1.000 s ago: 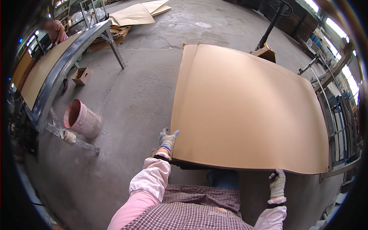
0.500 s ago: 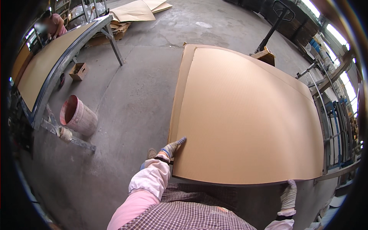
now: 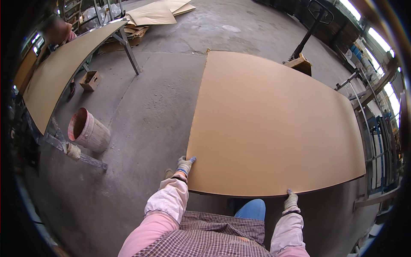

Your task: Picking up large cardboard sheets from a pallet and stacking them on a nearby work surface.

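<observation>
A large tan board [image 3: 274, 124], like a sheet of cardboard, lies in front of me with a dark underside along its near edge. My left hand [image 3: 186, 165], in a striped knit glove, is closed on its left edge by the near corner, thumb on top. Around the near edge, right of the middle, my right hand [image 3: 291, 200] is closed in the same kind of glove, fingers hidden underneath. What supports the board is mostly hidden beneath it.
At the left, a person [image 3: 58, 32] stands behind a metal-framed table [image 3: 123, 43] bearing another tan board [image 3: 70, 64]. A stained bucket [image 3: 89, 130] and small carton [image 3: 90, 80] stand on the floor. A pallet jack handle [image 3: 308, 32] rises beyond my board; metal racks [image 3: 376, 145] line the right.
The top board has shifted left, covering the strip formerly exposed along its left side. My right hand has moved left along the near edge. The other person's board has shifted over the table edge.
</observation>
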`<state>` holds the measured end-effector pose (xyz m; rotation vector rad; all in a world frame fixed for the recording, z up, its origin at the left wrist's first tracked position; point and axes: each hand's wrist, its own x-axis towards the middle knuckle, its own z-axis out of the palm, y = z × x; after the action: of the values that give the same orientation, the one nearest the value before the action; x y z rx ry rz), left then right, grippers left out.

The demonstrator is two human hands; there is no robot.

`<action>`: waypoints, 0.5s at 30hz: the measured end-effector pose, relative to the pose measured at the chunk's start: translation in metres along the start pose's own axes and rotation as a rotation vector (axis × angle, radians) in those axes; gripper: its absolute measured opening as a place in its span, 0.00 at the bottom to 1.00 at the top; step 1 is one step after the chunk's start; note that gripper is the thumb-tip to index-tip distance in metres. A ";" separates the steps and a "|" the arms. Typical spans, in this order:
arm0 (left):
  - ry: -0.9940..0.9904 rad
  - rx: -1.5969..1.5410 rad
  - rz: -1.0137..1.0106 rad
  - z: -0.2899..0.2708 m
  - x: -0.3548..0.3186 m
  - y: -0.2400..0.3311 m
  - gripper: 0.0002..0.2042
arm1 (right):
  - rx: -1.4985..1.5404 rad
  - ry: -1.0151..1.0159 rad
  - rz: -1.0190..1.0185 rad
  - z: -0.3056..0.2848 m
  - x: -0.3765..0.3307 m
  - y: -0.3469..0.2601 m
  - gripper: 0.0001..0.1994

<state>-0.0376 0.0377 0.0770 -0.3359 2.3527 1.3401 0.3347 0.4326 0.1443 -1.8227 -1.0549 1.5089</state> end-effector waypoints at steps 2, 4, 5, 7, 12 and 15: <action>0.086 0.088 0.018 0.001 -0.004 0.009 0.25 | -0.054 0.053 0.065 0.004 0.004 -0.005 0.17; 0.049 0.130 0.024 -0.001 -0.012 0.022 0.28 | -0.107 0.106 0.126 0.008 0.006 -0.012 0.17; 0.049 0.124 0.024 0.003 -0.010 0.018 0.28 | -0.133 0.098 0.109 0.007 0.011 -0.011 0.17; 0.149 0.032 -0.006 0.004 0.000 -0.004 0.34 | -0.227 0.050 0.109 0.019 0.019 -0.012 0.19; 0.117 0.160 -0.017 0.001 0.010 -0.017 0.39 | -0.123 -0.275 -0.016 0.014 0.010 -0.010 0.22; -0.015 -0.653 -0.337 -0.094 -0.010 0.024 0.40 | -0.326 -0.062 0.072 -0.014 -0.004 -0.025 0.20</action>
<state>-0.0600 -0.0307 0.1422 -0.8580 1.6788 1.8763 0.3419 0.4440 0.1700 -2.0619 -1.3434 1.5125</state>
